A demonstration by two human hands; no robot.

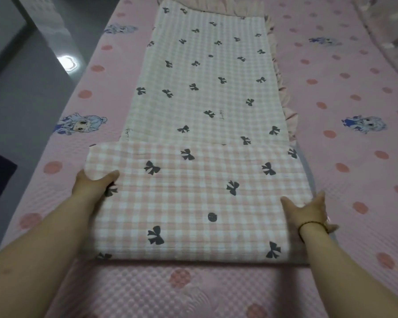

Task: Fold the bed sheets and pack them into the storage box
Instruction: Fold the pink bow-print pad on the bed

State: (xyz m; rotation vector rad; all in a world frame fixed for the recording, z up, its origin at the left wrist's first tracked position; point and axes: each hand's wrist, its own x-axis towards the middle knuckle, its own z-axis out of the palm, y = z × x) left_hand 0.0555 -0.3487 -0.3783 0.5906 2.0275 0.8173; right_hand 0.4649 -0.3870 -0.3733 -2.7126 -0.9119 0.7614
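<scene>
I have the left hand (91, 188) clamped on the left edge of the near fold, thumb on top and fingers tucked under, since a soft quilted sheet (205, 92) needs both edges carried level to fold square. The sheet, pink-and-white check with black bows, lies in a long strip down the middle of the bed, and the right hand (308, 211) pinches the fold's right edge the same way. Beneath lies the waffle-textured, pink dotted bed cover (356, 171); no storage box shows.

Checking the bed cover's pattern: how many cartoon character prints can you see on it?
4 cartoon prints: near left, far left, near right, far right of the gingham sheet. Others may hide beneath it.
</scene>
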